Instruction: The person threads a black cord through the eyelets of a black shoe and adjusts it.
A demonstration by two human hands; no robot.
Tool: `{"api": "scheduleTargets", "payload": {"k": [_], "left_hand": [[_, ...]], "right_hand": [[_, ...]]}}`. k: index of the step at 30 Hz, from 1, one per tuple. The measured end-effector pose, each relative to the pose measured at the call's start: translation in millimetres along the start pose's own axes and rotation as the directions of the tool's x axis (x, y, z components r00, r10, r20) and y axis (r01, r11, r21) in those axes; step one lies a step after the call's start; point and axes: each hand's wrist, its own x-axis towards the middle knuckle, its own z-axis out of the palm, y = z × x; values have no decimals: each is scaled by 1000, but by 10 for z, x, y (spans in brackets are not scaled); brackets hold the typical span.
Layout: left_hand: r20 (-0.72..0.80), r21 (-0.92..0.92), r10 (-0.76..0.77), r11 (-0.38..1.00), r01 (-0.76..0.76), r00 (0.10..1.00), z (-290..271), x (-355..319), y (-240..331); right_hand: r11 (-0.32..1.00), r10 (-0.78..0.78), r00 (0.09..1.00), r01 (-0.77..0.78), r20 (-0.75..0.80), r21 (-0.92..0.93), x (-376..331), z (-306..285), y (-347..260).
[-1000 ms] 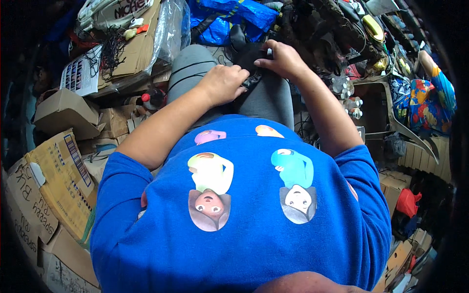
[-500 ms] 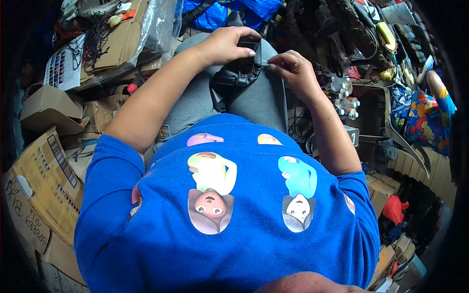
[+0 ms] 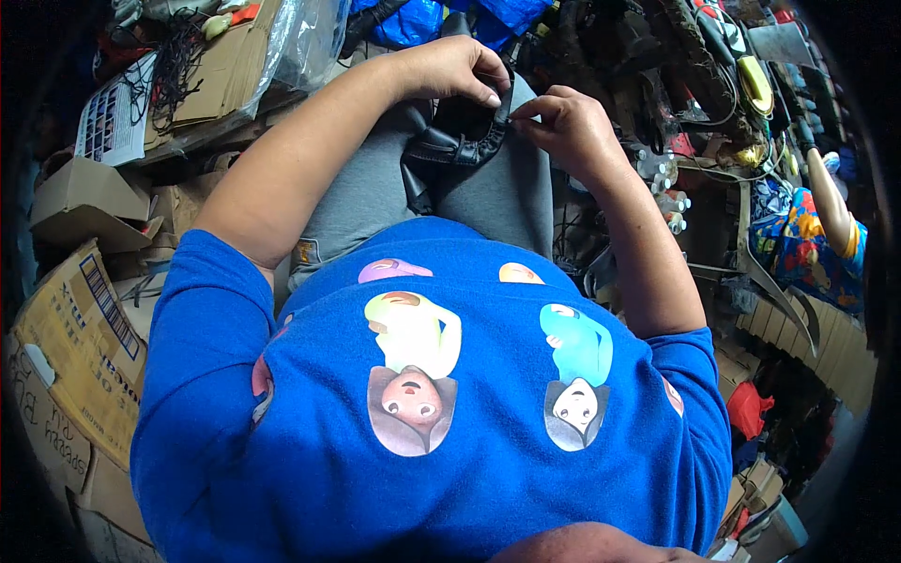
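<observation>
Cluttered workshop | both hands point(image 3: 511, 98) pinch black leather piece point(image 3: 450, 145) on lap

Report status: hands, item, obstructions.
Left hand and right hand both in a pinching grip on the floppy black leather-like piece, over the grey-trousered lap. Nothing between the hands.

Glossy black leather strap point(image 3: 457, 141)

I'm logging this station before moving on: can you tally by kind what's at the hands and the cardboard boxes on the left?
Hands: 2, the left hand and the right hand, both pinching the black leather piece
Black leather piece: 1, lying on the grey lap
Cardboard boxes on the left: 2 clearly seen, a small open box and a large printed box
Total: 5
</observation>
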Motion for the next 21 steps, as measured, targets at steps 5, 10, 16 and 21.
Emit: {"api": "scheduleTargets", "payload": {"k": [5, 10, 16, 21], "left_hand": [[37, 4, -25, 1000, 25, 999, -31, -30, 48], [57, 1, -26, 1000, 26, 998, -37, 25, 36], [116, -92, -24, 995, 35, 993, -71, 77, -72], [138, -84, 16, 996, -5, 990, -78, 101, -104]], "right_hand": [[996, -19, 1000, 21, 16, -85, 30, -28, -94], [987, 58, 996, -66, 61, 144, 82, -4, 19], [944, 47, 983, -102, 177, 314, 102, -9, 175], [843, 59, 976, -162, 212, 512, 99, 111, 299]]}}
